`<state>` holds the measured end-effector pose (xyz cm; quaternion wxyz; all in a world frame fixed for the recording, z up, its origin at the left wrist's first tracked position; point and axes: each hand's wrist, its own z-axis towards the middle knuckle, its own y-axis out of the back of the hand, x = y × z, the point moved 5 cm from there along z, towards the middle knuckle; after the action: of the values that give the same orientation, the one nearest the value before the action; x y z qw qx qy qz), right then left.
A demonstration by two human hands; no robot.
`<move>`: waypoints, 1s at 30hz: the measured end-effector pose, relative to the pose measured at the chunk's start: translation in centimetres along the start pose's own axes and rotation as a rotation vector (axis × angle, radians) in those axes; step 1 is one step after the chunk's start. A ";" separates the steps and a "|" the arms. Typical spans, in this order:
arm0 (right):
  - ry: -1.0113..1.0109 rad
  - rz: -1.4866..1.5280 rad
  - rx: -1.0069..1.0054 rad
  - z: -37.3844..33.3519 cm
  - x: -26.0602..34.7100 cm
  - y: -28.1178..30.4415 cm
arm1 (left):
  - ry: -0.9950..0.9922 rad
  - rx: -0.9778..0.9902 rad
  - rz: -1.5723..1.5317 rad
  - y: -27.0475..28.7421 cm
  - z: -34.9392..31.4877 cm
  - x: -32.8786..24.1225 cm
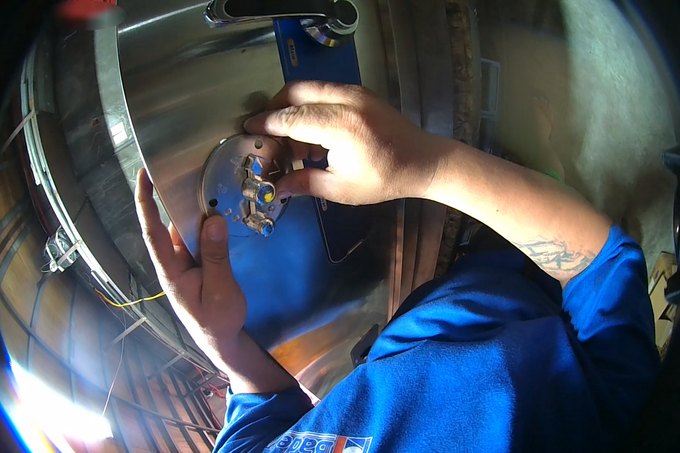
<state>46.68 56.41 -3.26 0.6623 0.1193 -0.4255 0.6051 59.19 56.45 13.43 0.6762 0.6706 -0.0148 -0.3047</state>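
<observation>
A round metal plate (227,177) lies against the face of a shiny metal door (181,83). A yellow-and-blue-centred fitting (264,194) and smaller metal fittings stand on it. My right hand (355,143) is closed on the plate's right side, index finger along the upper rim and thumb beside the central fitting; its other fingers are partly hidden. My left hand (204,283) straddles the door's left edge. Its thumb presses the plate's lower-left rim, while the fingers reach along and behind the edge, partly out of sight.
Above my right hand, a chrome lever handle (279,10) sits on a long blue plate (317,57). A metal frame (423,83) runs along the right. At the left are metal rails, a yellow wire (132,303) and a bright light (53,411).
</observation>
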 end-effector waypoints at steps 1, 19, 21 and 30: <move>0.001 -0.018 0.028 0.0 -0.1 -0.1 | -0.003 -0.009 0.000 0.0 0.0 -0.1; 0.268 -0.037 -0.021 -1.0 1.8 -0.7 | -0.002 0.044 -0.090 -0.6 0.0 0.0; 0.237 -0.039 -0.031 -0.8 2.0 -0.7 | -0.009 0.047 -0.090 -0.3 0.1 -0.3; -0.336 0.396 -0.088 -1.8 2.0 -1.7 | 0.027 0.043 -0.137 -0.7 1.3 0.0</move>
<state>48.80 58.57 -2.32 0.4558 0.1034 -0.5704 0.6754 58.38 55.31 12.91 0.6391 0.6887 0.0339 -0.3408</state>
